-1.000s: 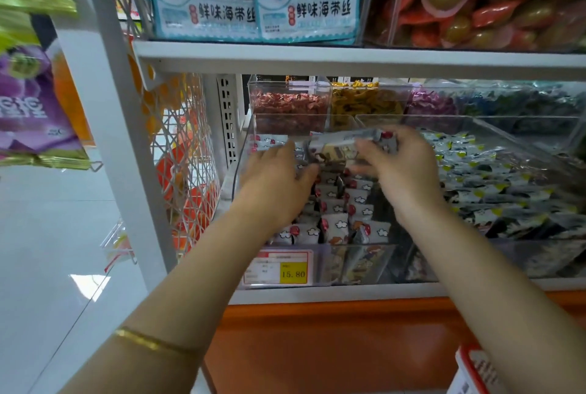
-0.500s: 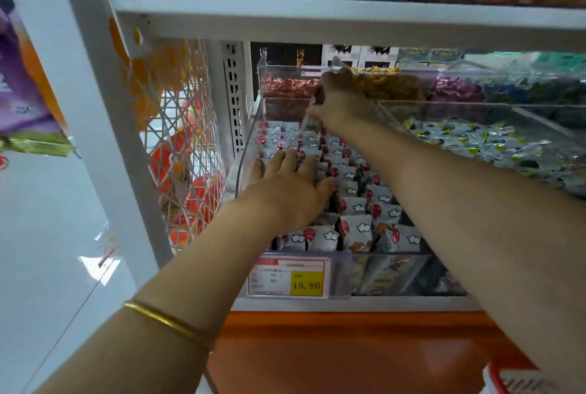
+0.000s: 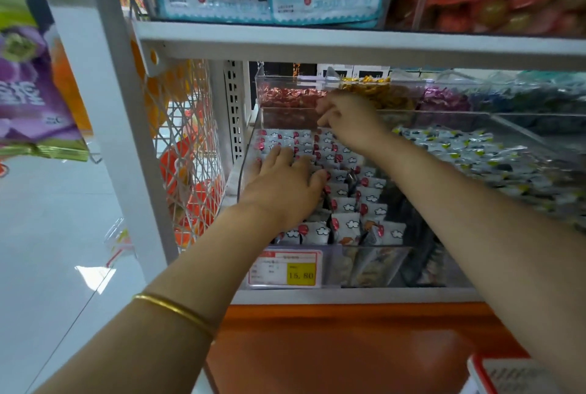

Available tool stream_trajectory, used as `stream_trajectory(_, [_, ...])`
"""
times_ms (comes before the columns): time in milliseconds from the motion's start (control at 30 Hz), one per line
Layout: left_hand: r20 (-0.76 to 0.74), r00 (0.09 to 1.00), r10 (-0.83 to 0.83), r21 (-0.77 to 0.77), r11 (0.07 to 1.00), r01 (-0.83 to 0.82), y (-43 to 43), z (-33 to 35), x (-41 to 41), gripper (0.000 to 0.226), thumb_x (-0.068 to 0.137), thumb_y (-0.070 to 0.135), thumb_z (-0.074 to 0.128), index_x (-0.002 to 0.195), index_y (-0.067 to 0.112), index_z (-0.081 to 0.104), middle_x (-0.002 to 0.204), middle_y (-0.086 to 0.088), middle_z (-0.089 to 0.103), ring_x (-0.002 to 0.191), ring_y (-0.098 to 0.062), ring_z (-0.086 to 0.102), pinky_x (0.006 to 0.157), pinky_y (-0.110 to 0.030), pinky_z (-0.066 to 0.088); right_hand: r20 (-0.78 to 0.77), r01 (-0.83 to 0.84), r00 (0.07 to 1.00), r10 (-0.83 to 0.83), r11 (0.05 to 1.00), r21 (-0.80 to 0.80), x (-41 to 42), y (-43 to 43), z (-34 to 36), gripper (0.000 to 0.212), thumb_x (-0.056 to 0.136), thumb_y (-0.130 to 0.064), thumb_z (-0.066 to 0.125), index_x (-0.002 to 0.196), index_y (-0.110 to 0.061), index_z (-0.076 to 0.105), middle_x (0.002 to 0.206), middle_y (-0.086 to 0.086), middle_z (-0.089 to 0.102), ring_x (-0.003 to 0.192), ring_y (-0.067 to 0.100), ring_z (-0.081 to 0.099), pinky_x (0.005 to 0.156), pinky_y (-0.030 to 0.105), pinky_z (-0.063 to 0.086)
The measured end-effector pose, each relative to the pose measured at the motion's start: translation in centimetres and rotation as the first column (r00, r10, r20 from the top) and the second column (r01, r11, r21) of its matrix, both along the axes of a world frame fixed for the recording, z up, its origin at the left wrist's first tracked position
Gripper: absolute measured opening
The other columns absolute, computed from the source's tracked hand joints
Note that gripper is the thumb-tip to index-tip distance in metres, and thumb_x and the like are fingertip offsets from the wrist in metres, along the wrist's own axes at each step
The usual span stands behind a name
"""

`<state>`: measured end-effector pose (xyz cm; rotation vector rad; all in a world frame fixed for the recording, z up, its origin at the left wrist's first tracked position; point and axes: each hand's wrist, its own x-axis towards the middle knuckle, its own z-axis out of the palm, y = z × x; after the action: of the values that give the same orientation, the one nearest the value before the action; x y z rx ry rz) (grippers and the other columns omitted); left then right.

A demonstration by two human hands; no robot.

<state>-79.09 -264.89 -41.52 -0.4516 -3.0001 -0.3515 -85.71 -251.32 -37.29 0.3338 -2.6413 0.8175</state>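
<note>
1. Where the left forearm enters from below, a gold bangle (image 3: pixel 177 311) circles it, nearest the camera.
2. Beyond it, a price tag (image 3: pixel 283 268) with a yellow patch sits on the front wall of a clear bin (image 3: pixel 245 168), which stands on a white shelf (image 3: pixel 348 296).
3. This bin is filled with small snack packets (image 3: pixel 347 224). Their wrappers are white, each printed with a round red mark and a cloud shape, and they stand on edge in close rows from front to back.
4. Palm down, the left hand (image 3: pixel 285 186) lies on the packets in the bin's left half, its fingers straight and slightly spread, touching the wrappers without gripping any.
5. Farther in, the right hand (image 3: pixel 350 121) reaches over the rear rows, close to the bin's back wall. Its fingers curl downward toward the packets, but whether they pinch one cannot be told.
6. To the right, a neighbouring bin holds yellow-marked packets (image 3: pixel 459 152), lying loose.
7. Behind these, smaller clear tubs hold red-wrapped candies (image 3: pixel 285 97) and gold-wrapped candies (image 3: pixel 377 92).
</note>
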Motion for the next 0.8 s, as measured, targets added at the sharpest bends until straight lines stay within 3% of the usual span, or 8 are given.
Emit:
stream_trajectory(100, [-0.059,0.997,-0.040,0.042,0.998,0.043,-0.2,-0.1,2.4,0.052,0.100,0.040,0.018,0.148,0.020,0.020,0.158,-0.008,0.008,0.146,-0.022,-0.002,0.118,-0.043,0.003,-0.015,-0.046,0.999,0.045,0.990,-0.132,5.9,1.4,-0.8,0.021,0.096,-0.007,0.043,0.108,-0.014,0.060,0.099,0.001,0.067,0.070,-0.008,0.057,0.056,0.008,0.042])
stream_trajectory(233, [-0.038,0.996,-0.077,-0.084,0.994,0.074,-0.8,-1.4,5.6,0.051,0.100,0.039,0.013,0.150,0.027,0.008,0.159,-0.004,0.001,0.145,-0.020,-0.005,0.116,-0.043,0.000,-0.017,-0.043,0.999,0.042,0.995,-0.087,11.9,2.7,-2.1,0.017,0.090,-0.006,0.056,0.096,-0.018,0.066,0.087,-0.007,0.065,0.075,-0.006,0.055,0.061,0.001,0.039])
stream_trajectory(333, [-0.052,0.995,-0.089,-0.226,0.971,0.075,-0.9,-1.6,6.3,0.052,0.101,0.037,0.011,0.150,0.022,0.005,0.159,-0.005,-0.003,0.145,-0.023,-0.007,0.117,-0.048,0.001,-0.050,-0.052,0.997,0.057,0.993,0.102,14.0,2.4,-2.4,0.015,0.088,-0.015,0.061,0.098,-0.020,0.071,0.090,-0.011,0.064,0.078,-0.001,0.047,0.069,0.010,0.031])
stream_trajectory(400, [-0.063,0.996,-0.063,-0.199,0.979,0.049,-0.9,-1.6,6.5,0.052,0.101,0.036,0.012,0.150,0.021,0.006,0.159,-0.005,-0.001,0.146,-0.022,-0.005,0.117,-0.047,0.002,-0.094,-0.022,0.994,0.047,0.968,0.249,14.5,2.0,-2.7,0.017,0.089,-0.021,0.061,0.102,-0.022,0.071,0.098,-0.008,0.067,0.091,0.010,0.043,0.077,0.021,0.026])
stream_trajectory(500, [-0.082,0.996,-0.038,-0.121,0.992,0.027,-0.8,-1.9,6.8,0.051,0.101,0.036,0.013,0.150,0.023,0.008,0.159,-0.003,0.002,0.146,-0.018,-0.003,0.117,-0.043,0.000,-0.130,0.047,0.991,0.014,0.887,0.460,14.4,1.5,-3.5,0.025,0.090,-0.031,0.058,0.113,-0.024,0.066,0.110,-0.002,0.063,0.107,0.023,0.041,0.087,0.036,0.036])
stream_trajectory(600, [-0.086,0.996,-0.033,-0.081,0.996,0.026,-0.7,-2.1,6.6,0.051,0.101,0.037,0.013,0.150,0.025,0.010,0.159,-0.002,0.004,0.146,-0.017,-0.002,0.118,-0.042,-0.001,-0.143,0.080,0.990,-0.006,0.850,0.521,14.2,1.1,-4.0,0.023,0.087,-0.034,0.061,0.106,-0.024,0.067,0.111,-0.002,0.059,0.111,0.023,0.038,0.088,0.036,0.034])
stream_trajectory(700, [-0.111,0.993,-0.041,-0.017,0.999,0.040,-0.8,-2.1,6.5,0.051,0.100,0.038,0.016,0.149,0.024,0.014,0.158,-0.002,0.009,0.146,-0.016,0.002,0.118,-0.041,0.001,-0.125,0.028,0.992,0.021,0.927,0.375,14.0,1.5,-3.8,0.006,0.085,-0.030,0.065,0.087,-0.024,0.065,0.095,-0.009,0.052,0.103,0.016,0.040,0.080,0.027,0.028])
stream_trajectory(800, [-0.200,0.979,-0.047,0.229,0.969,0.093,-0.9,-1.4,6.7,0.048,0.100,0.034,0.027,0.145,0.017,0.031,0.154,-0.005,0.026,0.143,-0.017,0.014,0.116,-0.033,0.009,-0.096,-0.062,0.994,0.062,0.998,0.002,14.2,2.6,-2.6,0.008,0.087,-0.018,0.062,0.080,-0.020,0.059,0.082,-0.009,0.053,0.081,0.002,0.048,0.068,0.012,0.032])
